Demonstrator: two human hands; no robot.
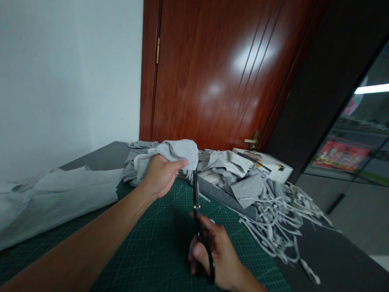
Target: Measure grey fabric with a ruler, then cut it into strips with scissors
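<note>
My left hand (162, 172) is closed on a piece of light grey fabric (182, 150), thumb on top, holding it up above the green cutting mat (159, 245). In my right hand (217, 251) is a pair of black scissors (197, 205), fingers through the handle loops and blades pointing away from me. The blade tips reach the lower right edge of the fabric. Whether the blades have cloth between them I cannot tell. A larger light grey garment piece (71, 193) lies on the mat to the left.
Grey fabric scraps (229, 166) are heaped at the back right, beside a white box (283, 170). Tangled grey strips (274, 228) spill over the dark table (332, 256). Behind the table stand a brown wooden door (211, 68) and a white wall (64, 82).
</note>
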